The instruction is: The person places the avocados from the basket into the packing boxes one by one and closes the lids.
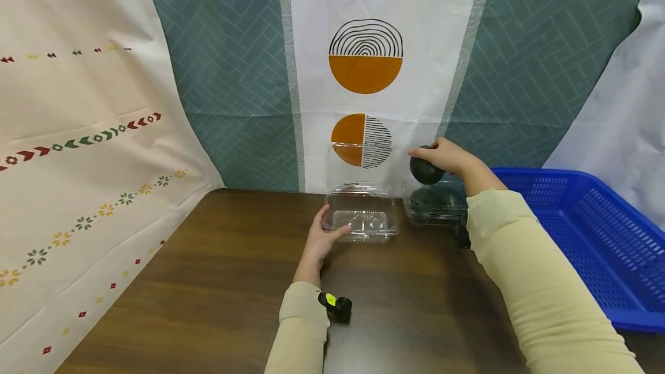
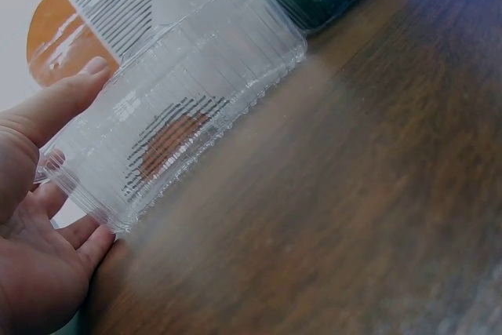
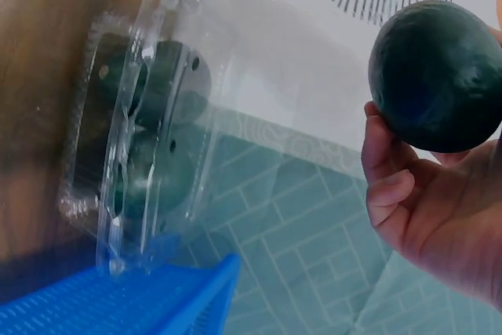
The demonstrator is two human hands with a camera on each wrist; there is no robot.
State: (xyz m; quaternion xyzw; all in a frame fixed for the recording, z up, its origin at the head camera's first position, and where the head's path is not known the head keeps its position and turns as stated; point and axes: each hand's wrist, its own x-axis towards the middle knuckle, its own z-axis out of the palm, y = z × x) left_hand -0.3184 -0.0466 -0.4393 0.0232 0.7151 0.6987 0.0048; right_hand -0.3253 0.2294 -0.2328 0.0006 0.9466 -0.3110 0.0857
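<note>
An empty clear plastic clamshell container (image 1: 361,234) stands with its lid up near the back of the table. My left hand (image 1: 318,242) grips its left end, with the thumb along the upper edge and fingers low at the corner in the left wrist view. Up to the right, my right hand (image 1: 448,156) holds a dark green avocado (image 1: 426,172) in its fingers. Just below that hand is a second clear container (image 3: 129,154), with two more avocados (image 3: 176,84) side by side inside. The held avocado is raised clear of this container in the right wrist view.
A blue plastic basket (image 1: 582,180) occupies the right side of the table, close to the filled container. Patterned cloth (image 1: 234,74) hangs right behind the containers. Another cloth (image 1: 93,189) hangs on the left. Brown tabletop (image 1: 218,293) extends in front.
</note>
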